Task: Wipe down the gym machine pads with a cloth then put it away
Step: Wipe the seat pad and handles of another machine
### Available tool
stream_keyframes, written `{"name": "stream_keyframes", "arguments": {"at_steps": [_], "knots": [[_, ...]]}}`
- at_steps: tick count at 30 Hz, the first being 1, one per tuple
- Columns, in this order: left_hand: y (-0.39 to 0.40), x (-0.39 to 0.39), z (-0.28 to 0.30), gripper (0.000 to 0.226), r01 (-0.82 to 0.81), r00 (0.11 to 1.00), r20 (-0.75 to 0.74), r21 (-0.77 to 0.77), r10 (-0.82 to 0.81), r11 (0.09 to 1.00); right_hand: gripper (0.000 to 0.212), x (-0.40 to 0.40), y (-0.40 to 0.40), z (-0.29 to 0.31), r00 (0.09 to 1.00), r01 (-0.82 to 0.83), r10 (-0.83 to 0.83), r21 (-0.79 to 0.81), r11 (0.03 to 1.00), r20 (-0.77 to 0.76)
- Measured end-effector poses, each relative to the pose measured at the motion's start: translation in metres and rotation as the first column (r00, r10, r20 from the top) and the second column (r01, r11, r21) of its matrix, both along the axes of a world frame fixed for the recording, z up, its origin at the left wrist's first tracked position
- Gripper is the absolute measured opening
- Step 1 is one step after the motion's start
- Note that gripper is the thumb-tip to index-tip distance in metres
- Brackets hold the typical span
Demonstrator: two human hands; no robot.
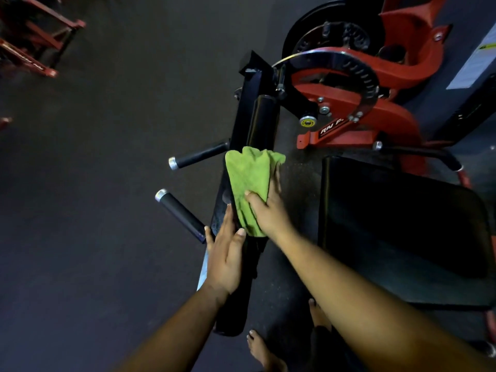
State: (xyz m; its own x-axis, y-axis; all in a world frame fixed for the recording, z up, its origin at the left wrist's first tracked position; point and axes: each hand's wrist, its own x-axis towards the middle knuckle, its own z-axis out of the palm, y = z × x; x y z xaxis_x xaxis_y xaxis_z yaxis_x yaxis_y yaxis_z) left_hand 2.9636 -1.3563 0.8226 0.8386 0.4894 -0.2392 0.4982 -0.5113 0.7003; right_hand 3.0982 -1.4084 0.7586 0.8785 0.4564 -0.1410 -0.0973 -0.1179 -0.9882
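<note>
A green cloth [251, 181] lies draped over the long black roller pad [261, 122] of a red and black gym machine. My right hand [268, 210] grips the cloth, thumb on top and fingers behind it, pressing it against the pad. Just below it, my left hand [225, 256] rests flat with straight fingers on the left side of the black arm that carries the pad. A wide black seat pad [397, 226] sits to the right of my right forearm.
Two black handles with silver end caps [198, 157] [179, 213] stick out to the left of the arm. The red frame with its chrome adjustment arc [357, 76] stands behind. Another red frame [35, 47] stands at top left. My bare feet [264, 350] are on the dark floor.
</note>
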Motion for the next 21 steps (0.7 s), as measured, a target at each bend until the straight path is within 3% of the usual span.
{"name": "stream_keyframes", "arguments": {"at_steps": [3,9,12,14,15,19,21], "knots": [[0.001,-0.001,0.0,0.077,0.016,1.0,-0.005,0.008,-0.016,1.0,0.09,0.053,0.024,0.016,0.998,0.061,-0.062,-0.049,0.997,-0.016],[0.001,0.001,0.001,0.079,0.002,1.0,-0.025,-0.01,-0.002,1.0,0.077,0.152,0.041,0.031,0.997,0.071,-0.071,0.033,0.997,-0.028],[0.002,0.001,0.0,0.078,0.01,1.0,-0.014,-0.018,-0.011,1.0,0.073,0.121,0.029,0.024,0.966,0.125,-0.106,0.066,0.99,-0.236],[0.002,0.001,0.001,0.078,-0.005,1.0,-0.012,-0.047,0.004,0.999,0.05,0.082,0.014,0.012,0.941,-0.026,0.016,-0.025,0.999,-0.337],[0.004,0.001,0.0,0.078,-0.032,0.999,-0.018,-0.074,0.031,0.997,0.044,0.065,0.007,0.001,0.917,-0.075,0.07,0.002,0.997,-0.392],[0.006,0.0,0.001,0.078,-0.119,0.993,-0.004,-0.18,0.12,0.976,0.018,0.002,-0.018,-0.002,0.924,0.074,-0.078,-0.023,0.997,-0.373],[0.006,-0.002,0.001,0.076,-0.181,0.98,0.023,-0.294,0.196,0.939,0.012,-0.024,-0.028,0.013,0.939,0.074,-0.07,0.001,0.997,-0.336]]}}
